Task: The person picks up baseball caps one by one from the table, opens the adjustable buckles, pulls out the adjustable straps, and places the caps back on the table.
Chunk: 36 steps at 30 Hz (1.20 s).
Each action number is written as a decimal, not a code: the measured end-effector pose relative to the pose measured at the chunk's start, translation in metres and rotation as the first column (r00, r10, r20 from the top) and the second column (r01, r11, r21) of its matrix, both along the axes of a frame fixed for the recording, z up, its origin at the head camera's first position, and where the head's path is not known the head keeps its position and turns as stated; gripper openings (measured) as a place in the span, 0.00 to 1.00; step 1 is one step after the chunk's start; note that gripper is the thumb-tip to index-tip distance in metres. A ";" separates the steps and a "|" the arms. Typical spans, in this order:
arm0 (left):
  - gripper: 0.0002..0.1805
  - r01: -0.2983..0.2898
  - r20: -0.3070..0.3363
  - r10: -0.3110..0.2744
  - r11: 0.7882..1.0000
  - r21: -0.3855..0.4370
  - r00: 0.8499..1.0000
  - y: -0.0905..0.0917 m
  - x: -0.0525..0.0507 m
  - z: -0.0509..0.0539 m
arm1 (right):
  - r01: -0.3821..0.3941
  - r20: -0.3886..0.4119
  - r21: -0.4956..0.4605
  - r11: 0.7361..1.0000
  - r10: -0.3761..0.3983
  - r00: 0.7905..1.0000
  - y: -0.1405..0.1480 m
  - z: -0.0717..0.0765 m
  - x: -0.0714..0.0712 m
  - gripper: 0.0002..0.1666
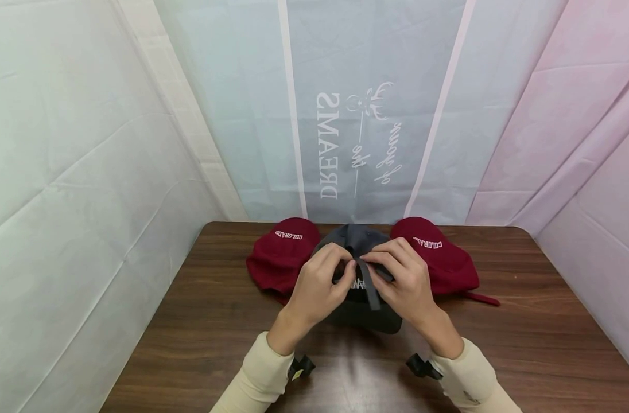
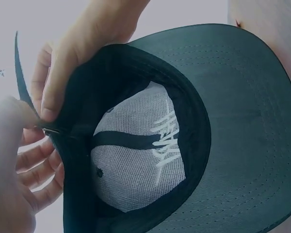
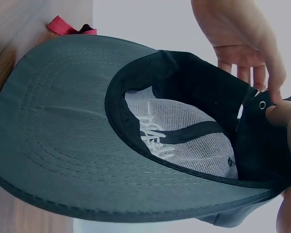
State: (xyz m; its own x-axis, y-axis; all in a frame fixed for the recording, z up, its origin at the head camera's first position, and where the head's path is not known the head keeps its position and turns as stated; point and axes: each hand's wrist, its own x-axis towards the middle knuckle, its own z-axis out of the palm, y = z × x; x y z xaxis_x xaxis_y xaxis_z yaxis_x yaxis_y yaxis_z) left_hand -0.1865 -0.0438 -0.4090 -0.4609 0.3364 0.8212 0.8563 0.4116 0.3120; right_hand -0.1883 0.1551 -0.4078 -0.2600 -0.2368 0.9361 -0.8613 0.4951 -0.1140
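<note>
A dark grey cap (image 1: 363, 324) is held in both hands, its underside and mesh lining (image 2: 131, 160) showing in the wrist views. At its back edge my left hand (image 1: 322, 281) pinches the band beside a small metal buckle (image 2: 51, 130). From the other side my right hand (image 1: 404, 278) pinches the cap's strap (image 1: 371, 289) near that buckle, with the loose end sticking out past the fingers. An eyelet (image 3: 262, 104) shows in the band. The fingers partly hide where strap and buckle meet.
One maroon cap (image 1: 283, 258) lies behind on the left, another maroon cap (image 1: 438, 261) on the right, its strap (image 1: 482, 298) trailing on the brown wooden table (image 1: 531, 344). Printed cloth (image 1: 361, 57) hangs behind the table, and pale cloth flanks both sides.
</note>
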 end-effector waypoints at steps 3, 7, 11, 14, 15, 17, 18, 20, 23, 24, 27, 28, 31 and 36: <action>0.04 -0.007 0.016 0.007 1.000 0.003 1.000 0.000 0.000 0.000 | 0.004 -0.002 0.007 1.000 -0.004 1.000 -0.001 -0.001 -0.001 0.17; 0.04 -0.007 0.021 0.007 1.000 0.011 1.000 0.000 0.000 0.000 | 0.013 -0.022 0.025 1.000 -0.013 1.000 -0.001 -0.002 -0.002 0.17; 0.04 -0.010 0.026 0.009 1.000 0.010 1.000 0.000 0.000 -0.001 | 0.041 -0.051 0.055 0.998 -0.038 0.998 0.000 -0.003 -0.002 0.18; 0.03 -0.012 0.040 0.012 1.000 0.007 0.999 -0.001 0.000 -0.001 | 0.055 -0.057 0.071 0.996 -0.051 0.997 0.002 -0.004 -0.001 0.18; 0.03 -0.012 0.046 0.011 1.000 0.007 0.999 -0.001 0.000 -0.001 | 0.058 -0.058 0.076 0.995 -0.054 0.997 0.002 -0.004 -0.002 0.18; 0.03 -0.012 0.057 0.012 1.000 0.007 0.998 -0.001 0.000 0.000 | 0.058 -0.060 0.082 0.995 -0.053 0.997 0.003 -0.004 -0.002 0.18; 0.02 -0.012 0.060 0.011 1.000 0.008 0.998 -0.001 0.001 0.000 | 0.057 -0.062 0.083 0.995 -0.052 0.997 0.003 -0.005 -0.002 0.18; 0.02 -0.009 0.067 0.008 1.000 0.010 0.998 -0.001 0.001 0.000 | 0.056 -0.072 0.086 0.995 -0.050 0.996 0.003 -0.005 -0.003 0.18; 0.03 -0.006 0.077 0.005 1.000 0.013 0.997 -0.001 0.001 0.000 | 0.052 -0.091 0.086 0.995 -0.045 0.995 0.003 -0.006 -0.003 0.18; 0.04 -0.004 0.080 0.003 1.000 0.015 0.997 -0.001 0.001 0.000 | 0.053 -0.097 0.084 0.995 -0.045 0.994 0.003 -0.006 -0.003 0.18; 0.03 -0.002 0.085 0.001 1.000 0.018 0.996 -0.001 0.002 0.000 | 0.053 -0.118 0.077 0.996 -0.044 0.992 0.003 -0.006 -0.004 0.19; 0.03 -0.002 0.086 0.000 1.000 0.020 0.996 -0.001 0.002 -0.001 | 0.053 -0.126 0.071 0.996 -0.043 0.991 0.002 -0.006 -0.004 0.19; 0.03 0.004 0.100 -0.007 0.999 0.032 0.995 -0.001 0.003 -0.001 | 0.055 -0.146 0.067 0.996 -0.045 0.988 0.002 -0.006 -0.004 0.19; 0.03 0.014 0.140 -0.021 0.999 0.051 0.990 0.000 0.004 -0.002 | 0.057 -0.165 0.065 0.996 -0.045 0.985 0.001 -0.007 -0.004 0.19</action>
